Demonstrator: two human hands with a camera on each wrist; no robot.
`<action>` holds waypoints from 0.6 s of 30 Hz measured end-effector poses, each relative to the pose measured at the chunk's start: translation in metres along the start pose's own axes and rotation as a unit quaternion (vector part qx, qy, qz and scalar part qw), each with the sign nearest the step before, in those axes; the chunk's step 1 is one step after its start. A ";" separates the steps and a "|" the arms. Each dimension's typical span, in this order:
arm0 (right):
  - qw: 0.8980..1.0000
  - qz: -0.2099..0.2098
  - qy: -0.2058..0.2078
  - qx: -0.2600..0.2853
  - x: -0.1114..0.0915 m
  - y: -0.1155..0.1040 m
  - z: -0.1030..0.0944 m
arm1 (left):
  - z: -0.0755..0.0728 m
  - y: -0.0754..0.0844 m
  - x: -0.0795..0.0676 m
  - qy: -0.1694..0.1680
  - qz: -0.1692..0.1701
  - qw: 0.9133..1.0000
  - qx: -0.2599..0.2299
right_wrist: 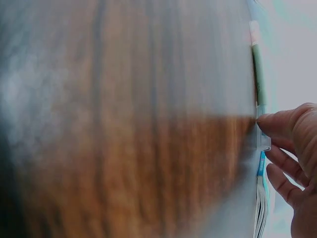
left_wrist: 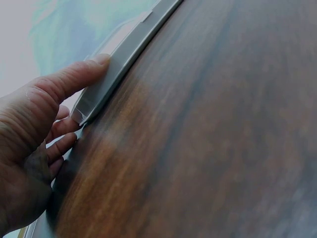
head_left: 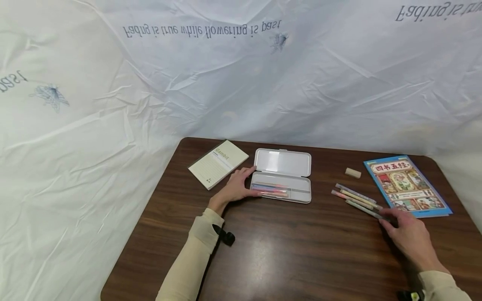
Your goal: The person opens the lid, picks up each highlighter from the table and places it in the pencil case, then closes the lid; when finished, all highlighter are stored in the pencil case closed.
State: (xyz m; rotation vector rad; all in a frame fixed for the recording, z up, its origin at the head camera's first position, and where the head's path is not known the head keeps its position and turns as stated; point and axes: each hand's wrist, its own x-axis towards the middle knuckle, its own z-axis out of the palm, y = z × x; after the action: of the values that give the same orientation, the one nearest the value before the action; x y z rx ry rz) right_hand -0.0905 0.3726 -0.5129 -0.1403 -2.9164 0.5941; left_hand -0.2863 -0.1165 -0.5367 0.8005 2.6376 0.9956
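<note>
A white pencil case (head_left: 282,175) lies on the table with its lid (head_left: 283,162) folded back; several pens (head_left: 269,189) rest in its larger compartment. My left hand (head_left: 235,188) grips the left end of the case, thumb on the front wall and fingers round the far side. The left wrist view shows the thumb (left_wrist: 79,77) pressed on the case wall (left_wrist: 121,54). On the right, my right hand (head_left: 410,234) pinches the near end of a green pen (head_left: 359,207), also visible in the right wrist view. Beside it lie several other pens (head_left: 352,194).
A cream notebook (head_left: 218,164) marked "Gambit" lies left of the case. Near the pens are a beige eraser (head_left: 352,172) and a blue-bordered book (head_left: 408,186). White printed cloth (head_left: 241,92) hangs behind the brown wooden table (head_left: 282,251).
</note>
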 end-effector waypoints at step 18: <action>0.999 -0.010 0.037 0.008 -0.002 -0.009 0.007 | 0.001 0.000 0.000 0.002 0.000 1.000 -0.001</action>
State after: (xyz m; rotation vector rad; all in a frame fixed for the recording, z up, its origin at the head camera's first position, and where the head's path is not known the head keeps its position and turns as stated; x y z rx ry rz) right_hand -0.0902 0.3615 -0.5166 -0.1289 -2.8373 0.5949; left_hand -0.2858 -0.1161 -0.5375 0.8004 2.6391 1.0001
